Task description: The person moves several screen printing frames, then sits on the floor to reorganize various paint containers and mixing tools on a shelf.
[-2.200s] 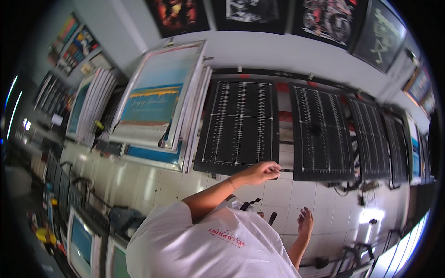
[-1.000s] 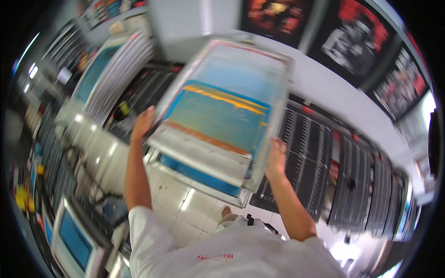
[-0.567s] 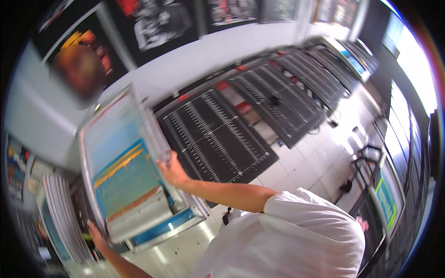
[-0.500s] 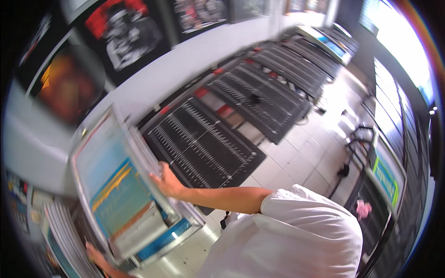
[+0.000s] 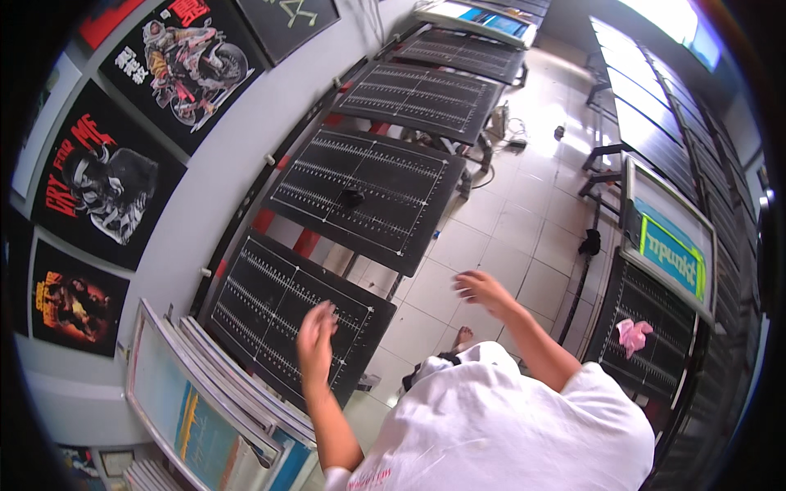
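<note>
While frames (image 5: pixel 199 413) stand stacked at lower left, the left hand (image 5: pixel 315 342), empty and loosely curled, hovers over the nearest black board (image 5: pixel 255 307), left of centre. The right hand (image 5: pixel 485 293), likewise holding nothing, hangs above the floor (image 5: pixel 524 255). Farther right, a pink cloth (image 5: pixel 633 335) lies on another board (image 5: pixel 653 370).

The black board (image 5: pixel 281 317) looks matt, the tiled floor (image 5: pixel 517 254) (smooth, too) glossy, the shirt (image 5: pixel 508 421) cloth.
</note>
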